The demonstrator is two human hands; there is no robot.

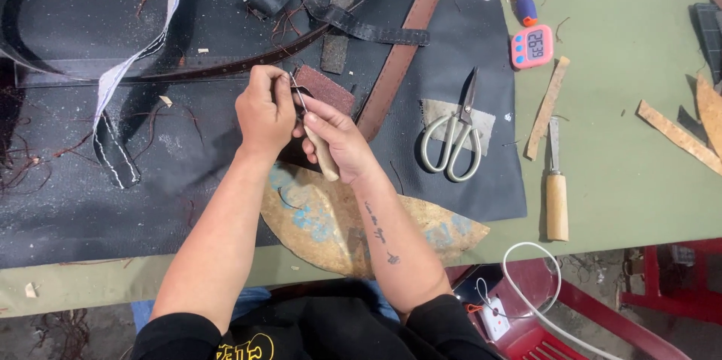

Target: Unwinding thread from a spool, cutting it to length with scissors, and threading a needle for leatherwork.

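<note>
Leather piece on black mat; green table.

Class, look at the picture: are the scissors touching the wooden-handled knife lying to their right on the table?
Apart. The head view shows the scissors on the dark mat, the wooden-handled knife on the green table, with bare surface between them.

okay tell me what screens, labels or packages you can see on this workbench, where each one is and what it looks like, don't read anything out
Small pink digital timer: upper right on the green tabletop, beside the black mat's edge; rounded square, grey display with dark digits.
No packages or signs show.
</note>
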